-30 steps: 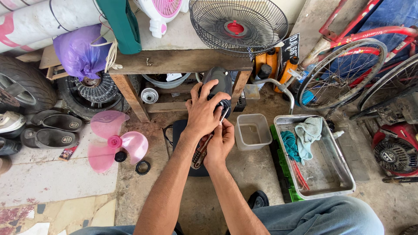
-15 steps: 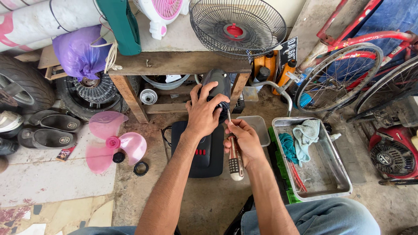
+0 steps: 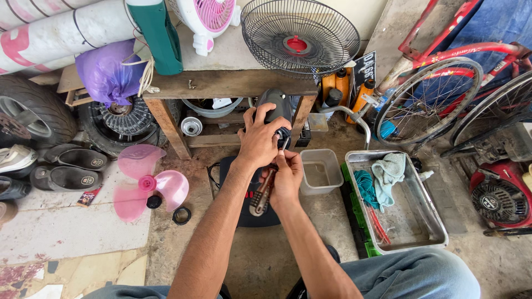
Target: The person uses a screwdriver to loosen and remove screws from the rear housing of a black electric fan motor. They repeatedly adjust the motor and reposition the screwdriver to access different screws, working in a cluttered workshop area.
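While the left hand (image 3: 259,139) grips the grey fan motor (image 3: 275,106), right hand (image 3: 286,176) just below, pinching a screwdriver (image 3: 262,194).

Daylit concrete floor (image 3: 266,260), wooden bench (image 3: 221,83)

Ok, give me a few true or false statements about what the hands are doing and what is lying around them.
1. The left hand grips the dark grey fan motor housing. True.
2. The right hand holds a screwdriver with a brown handle. True.
3. The pink three-bladed fan blade sits inside the metal tray. False: it lies on the floor to the left.
4. The clear plastic tub is full of rags. False: the teal cloths lie in the metal tray.
5. The round black wire fan guard lies on the wooden bench. True.
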